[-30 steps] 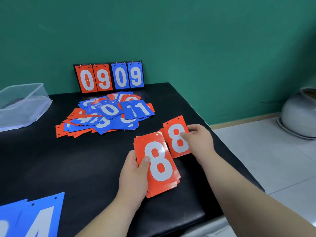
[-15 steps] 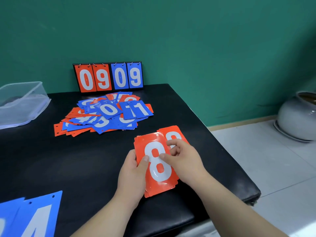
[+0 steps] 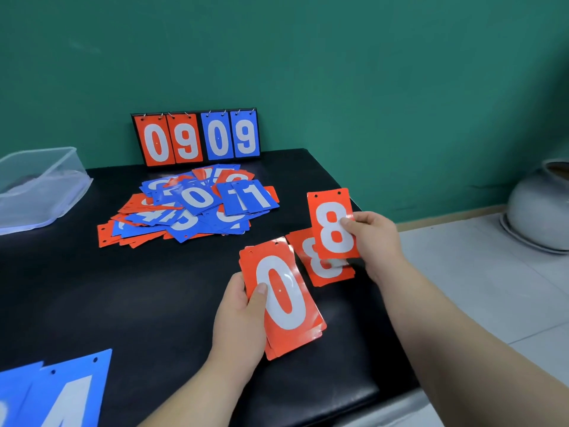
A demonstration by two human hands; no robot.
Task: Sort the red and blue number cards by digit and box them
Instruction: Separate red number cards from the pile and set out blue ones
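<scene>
- I'm pinching one red 8 card in my right hand, its long axis running 12 to 6.
- The red 8 pile is lying on the worktop at 7 o'clock of that hand, partly under the held card. The right hand is the nearer one.
- My left hand is gripping one red stack topped by a 0.
- I'm counting one clear box at 10 o'clock and one mixed heap. I cannot tell how many cards are in the 8 pile.
</scene>
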